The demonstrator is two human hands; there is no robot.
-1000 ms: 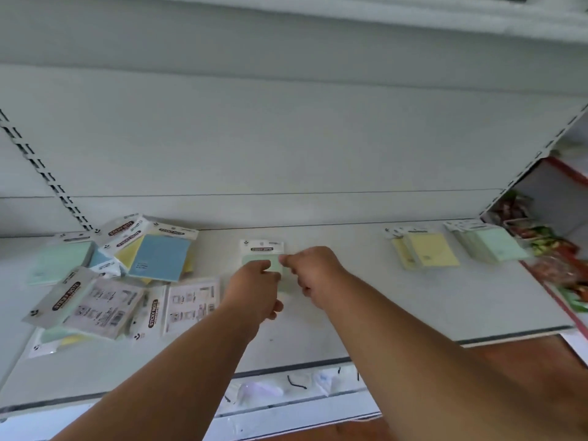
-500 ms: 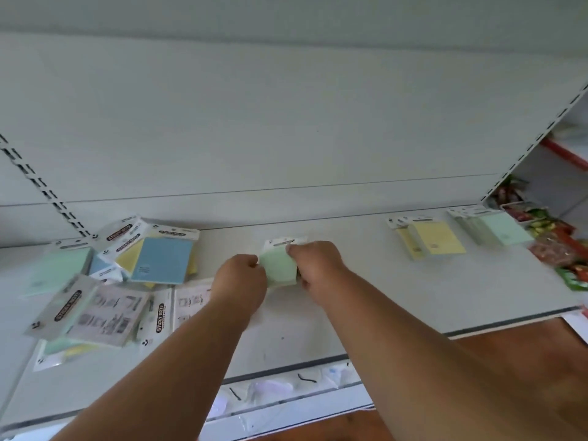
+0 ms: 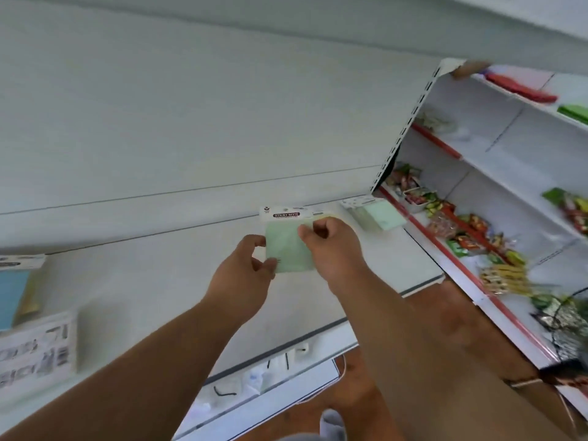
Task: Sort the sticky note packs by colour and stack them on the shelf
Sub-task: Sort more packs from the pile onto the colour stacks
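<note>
A pale green sticky note pack (image 3: 288, 246) with a white "STICKY NOTE" header card is held above the white shelf (image 3: 152, 281). My right hand (image 3: 331, 246) pinches its right side near the top. My left hand (image 3: 245, 272) grips its lower left corner. Just to the right, a stack of green packs (image 3: 375, 213) lies at the shelf's right end. The yellow stack is mostly hidden behind my right hand and the held pack. At the far left edge lie a blue pack (image 3: 12, 294) and a face-down pack showing its printed back (image 3: 38, 348).
A perforated shelf upright (image 3: 404, 125) marks the right end of this bay. Beyond it, neighbouring shelves (image 3: 477, 249) with red edge strips hold several coloured snack packets. The shelf's front rail (image 3: 270, 364) has label holders. Brown floor shows below.
Both hands have lifted the green pack off the shelf and carried it right, toward the green stack. The view swung right, so the unsorted pile slid to the left edge.
</note>
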